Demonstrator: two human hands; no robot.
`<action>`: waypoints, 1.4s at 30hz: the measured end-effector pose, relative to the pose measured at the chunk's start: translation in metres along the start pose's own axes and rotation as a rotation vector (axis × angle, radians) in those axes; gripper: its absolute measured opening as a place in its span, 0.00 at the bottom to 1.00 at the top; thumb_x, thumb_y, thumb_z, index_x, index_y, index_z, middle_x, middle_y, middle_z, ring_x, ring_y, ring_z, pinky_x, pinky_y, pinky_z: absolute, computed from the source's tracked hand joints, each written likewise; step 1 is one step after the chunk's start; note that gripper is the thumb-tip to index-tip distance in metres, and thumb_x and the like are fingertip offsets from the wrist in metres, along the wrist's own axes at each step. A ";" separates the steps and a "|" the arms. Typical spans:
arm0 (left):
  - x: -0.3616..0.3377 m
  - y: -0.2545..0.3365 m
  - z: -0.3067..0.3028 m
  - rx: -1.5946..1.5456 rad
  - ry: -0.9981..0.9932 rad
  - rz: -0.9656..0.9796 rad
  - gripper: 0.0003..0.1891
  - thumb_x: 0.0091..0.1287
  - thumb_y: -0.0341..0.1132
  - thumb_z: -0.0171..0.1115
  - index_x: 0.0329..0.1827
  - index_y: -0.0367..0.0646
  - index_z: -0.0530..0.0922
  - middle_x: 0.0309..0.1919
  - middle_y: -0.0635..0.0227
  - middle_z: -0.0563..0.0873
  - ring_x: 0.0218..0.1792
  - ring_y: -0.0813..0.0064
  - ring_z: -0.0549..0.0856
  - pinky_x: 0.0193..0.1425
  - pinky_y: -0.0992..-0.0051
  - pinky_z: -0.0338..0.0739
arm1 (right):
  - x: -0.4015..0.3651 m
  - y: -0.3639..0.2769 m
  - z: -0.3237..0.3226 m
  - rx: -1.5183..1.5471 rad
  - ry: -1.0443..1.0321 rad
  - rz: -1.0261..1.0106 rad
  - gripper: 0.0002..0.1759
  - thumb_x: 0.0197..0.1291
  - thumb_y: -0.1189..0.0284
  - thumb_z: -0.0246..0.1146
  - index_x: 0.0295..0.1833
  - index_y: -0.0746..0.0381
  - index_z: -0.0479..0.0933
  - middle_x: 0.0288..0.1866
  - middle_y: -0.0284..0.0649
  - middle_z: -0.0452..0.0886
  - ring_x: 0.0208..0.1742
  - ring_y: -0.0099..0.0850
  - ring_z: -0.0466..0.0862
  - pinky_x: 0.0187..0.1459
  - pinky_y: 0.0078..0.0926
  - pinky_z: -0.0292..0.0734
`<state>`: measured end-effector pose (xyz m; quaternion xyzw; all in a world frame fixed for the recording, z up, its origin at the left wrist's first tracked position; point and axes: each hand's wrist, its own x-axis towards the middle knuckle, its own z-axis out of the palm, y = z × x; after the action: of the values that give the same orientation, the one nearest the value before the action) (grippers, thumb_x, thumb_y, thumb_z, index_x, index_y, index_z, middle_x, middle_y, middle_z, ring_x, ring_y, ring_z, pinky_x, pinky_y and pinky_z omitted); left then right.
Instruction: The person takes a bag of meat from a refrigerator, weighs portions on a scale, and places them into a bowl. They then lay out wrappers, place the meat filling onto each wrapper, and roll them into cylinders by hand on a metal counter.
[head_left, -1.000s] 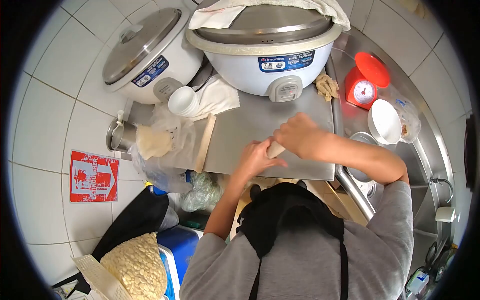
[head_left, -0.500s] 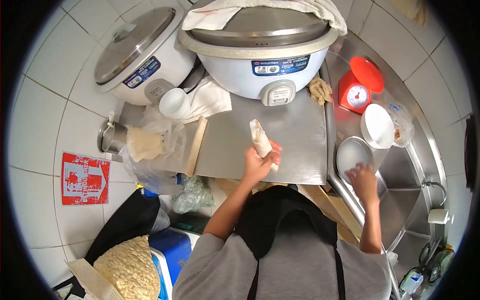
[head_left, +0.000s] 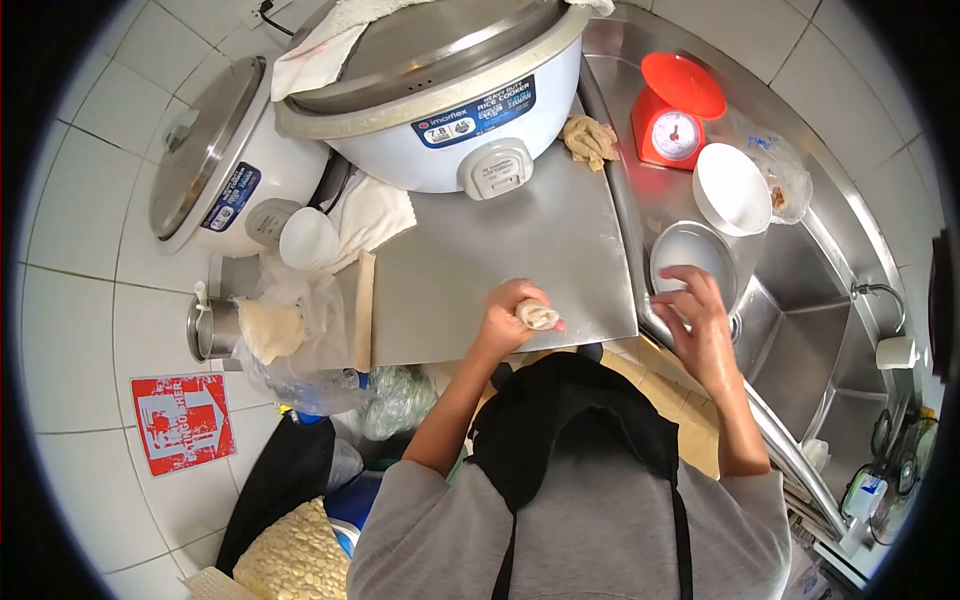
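Observation:
My left hand (head_left: pixel 513 316) is closed around a pale, uncooked spring roll (head_left: pixel 538 315) above the front of the steel counter. One end of the roll points up at me; the fingers hide most of its length. Beside the counter's right edge, my right hand (head_left: pixel 702 328) is open, its fingers apart and slightly bent, with nothing visible in it. Just beyond those fingers stands a round metal bowl (head_left: pixel 728 258) of cloudy liquid. On the left lie a stack of thin pale wrappers (head_left: pixel 272 330) on clear plastic and a long wooden strip (head_left: pixel 364 312).
Two large rice cookers (head_left: pixel 470 140) (head_left: pixel 225 170) stand at the back and left. White bowls (head_left: pixel 309 240), a cloth (head_left: pixel 372 215) and a metal pot (head_left: pixel 208 330) are at left. A red scale (head_left: pixel 672 125), white bowl (head_left: pixel 735 190), plastic bag (head_left: pixel 785 170) and sink (head_left: pixel 800 330) are at right.
The view has shifted and turned. My left hand has tilted the spring roll so its end faces up. My right hand has drawn back from the metal bowl, its fingers spreading.

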<state>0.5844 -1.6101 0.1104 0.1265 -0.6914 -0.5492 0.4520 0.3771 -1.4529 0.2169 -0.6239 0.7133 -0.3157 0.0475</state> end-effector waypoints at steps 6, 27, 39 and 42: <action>0.003 0.006 0.003 0.312 -0.030 0.126 0.16 0.43 0.36 0.77 0.27 0.45 0.75 0.21 0.68 0.78 0.23 0.67 0.78 0.28 0.70 0.70 | 0.042 -0.062 0.005 0.184 -0.071 -0.409 0.10 0.45 0.72 0.70 0.35 0.58 0.79 0.51 0.37 0.73 0.50 0.40 0.74 0.49 0.37 0.72; 0.004 0.003 0.003 0.318 0.015 0.114 0.16 0.42 0.37 0.76 0.27 0.42 0.76 0.23 0.66 0.79 0.24 0.63 0.77 0.29 0.67 0.71 | 0.057 -0.063 0.019 0.083 -0.198 -0.580 0.15 0.41 0.73 0.66 0.40 0.56 0.80 0.49 0.36 0.73 0.47 0.34 0.73 0.46 0.31 0.69; 0.001 0.001 -0.005 0.307 -0.001 0.082 0.19 0.43 0.39 0.78 0.29 0.42 0.75 0.24 0.67 0.78 0.25 0.70 0.78 0.29 0.72 0.70 | 0.048 -0.056 0.028 0.192 -0.025 -0.535 0.19 0.41 0.75 0.69 0.44 0.57 0.82 0.48 0.36 0.76 0.44 0.31 0.75 0.41 0.29 0.72; 0.002 0.006 -0.001 0.312 0.021 0.040 0.21 0.40 0.42 0.79 0.28 0.42 0.75 0.24 0.66 0.79 0.25 0.66 0.78 0.29 0.69 0.71 | 0.037 -0.052 0.056 0.739 -0.236 0.096 0.12 0.54 0.74 0.69 0.45 0.61 0.81 0.39 0.36 0.79 0.36 0.21 0.77 0.36 0.20 0.73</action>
<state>0.5863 -1.6097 0.1166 0.1873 -0.7659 -0.4247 0.4448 0.4399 -1.5097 0.2112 -0.5626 0.5695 -0.4749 0.3656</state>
